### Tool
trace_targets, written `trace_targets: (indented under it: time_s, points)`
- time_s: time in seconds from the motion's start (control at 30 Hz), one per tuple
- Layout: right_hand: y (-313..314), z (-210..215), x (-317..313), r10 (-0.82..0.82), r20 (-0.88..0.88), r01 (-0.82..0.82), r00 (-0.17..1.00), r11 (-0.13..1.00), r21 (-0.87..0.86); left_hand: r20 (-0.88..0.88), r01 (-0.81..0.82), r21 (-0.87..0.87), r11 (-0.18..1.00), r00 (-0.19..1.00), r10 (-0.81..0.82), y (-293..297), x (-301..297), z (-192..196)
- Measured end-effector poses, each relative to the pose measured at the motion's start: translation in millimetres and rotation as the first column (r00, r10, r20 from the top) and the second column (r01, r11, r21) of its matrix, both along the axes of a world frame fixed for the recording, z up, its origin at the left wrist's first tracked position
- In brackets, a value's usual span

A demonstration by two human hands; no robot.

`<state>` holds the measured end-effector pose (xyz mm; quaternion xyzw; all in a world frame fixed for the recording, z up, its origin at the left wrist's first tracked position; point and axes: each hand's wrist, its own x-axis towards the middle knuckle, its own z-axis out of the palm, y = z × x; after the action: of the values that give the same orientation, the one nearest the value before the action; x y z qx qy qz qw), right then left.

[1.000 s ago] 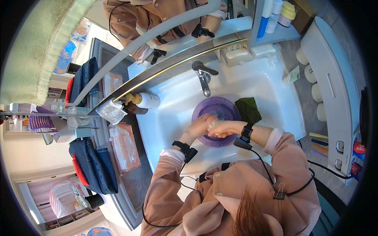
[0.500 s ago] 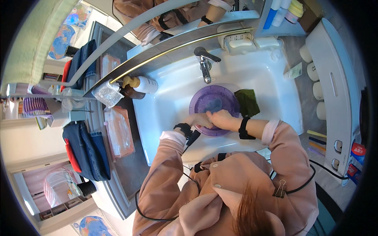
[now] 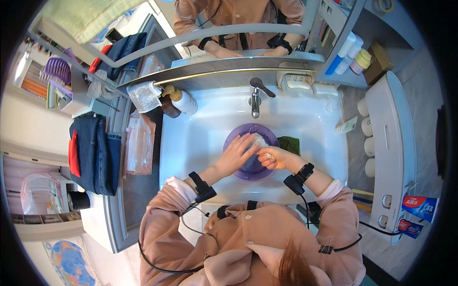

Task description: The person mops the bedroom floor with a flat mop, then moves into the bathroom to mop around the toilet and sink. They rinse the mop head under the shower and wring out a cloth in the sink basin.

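Note:
A round purple basin (image 3: 234, 135) stands in the white sink (image 3: 200, 138) under the faucet (image 3: 255, 98). Both my hands are inside the basin. My left hand (image 3: 235, 156) lies with fingers stretched over a pale, soapy wad of cloth (image 3: 260, 141) and presses it. My right hand (image 3: 275, 158) is curled around the near end of the same wad, touching my left fingertips. A dark green cloth (image 3: 290, 143) lies in the sink just right of the basin. Both wrists carry black bands with cables.
A brown-and-white pump bottle (image 3: 177, 101) stands at the sink's back left, a soap dish (image 3: 298, 84) at the back right. A mirror (image 3: 238, 24) shows the person's front. Denim clothes (image 3: 95, 152) hang at the left. Shelves with bottles (image 3: 350, 55) and a white cabinet (image 3: 396, 143) stand at the right.
Both hands stay in the purple basin on the pale wad. My left hand has slid forward over it and the right has drawn in beside it. The head has tilted a little.

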<state>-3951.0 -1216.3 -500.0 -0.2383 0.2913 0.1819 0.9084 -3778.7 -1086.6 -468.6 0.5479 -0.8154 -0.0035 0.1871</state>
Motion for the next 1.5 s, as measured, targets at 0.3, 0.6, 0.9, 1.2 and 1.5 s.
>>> trace_targets:
  time_s: [0.3,0.6,0.9,1.2,1.5]
  points:
    - [28.8,46.3,-2.2,0.261,0.260,-0.268,0.930,0.963,-0.008,0.135,0.312,-0.317,0.896,0.950,-0.283,-12.8,-8.0,28.3]
    - [25.5,34.4,14.0,0.196,-0.124,-0.232,0.973,0.831,-0.505,0.211,-0.018,0.029,0.999,0.977,0.011,-28.0,-19.8,-1.8]
    - [24.8,-55.4,23.6,0.283,-0.238,-0.205,0.929,-0.140,-0.969,0.274,-0.267,0.472,0.840,0.950,0.148,-42.0,-39.0,-50.9]
    - [35.4,-79.2,27.6,0.258,-0.330,-0.266,0.908,-0.253,-0.930,0.187,-0.300,0.685,0.664,0.953,0.238,-40.1,-31.0,-95.4]
    - [13.7,-63.7,17.9,0.336,-0.285,-0.207,0.898,-0.248,-0.946,-0.029,-0.323,0.646,0.692,0.895,0.445,9.1,30.6,-81.4]
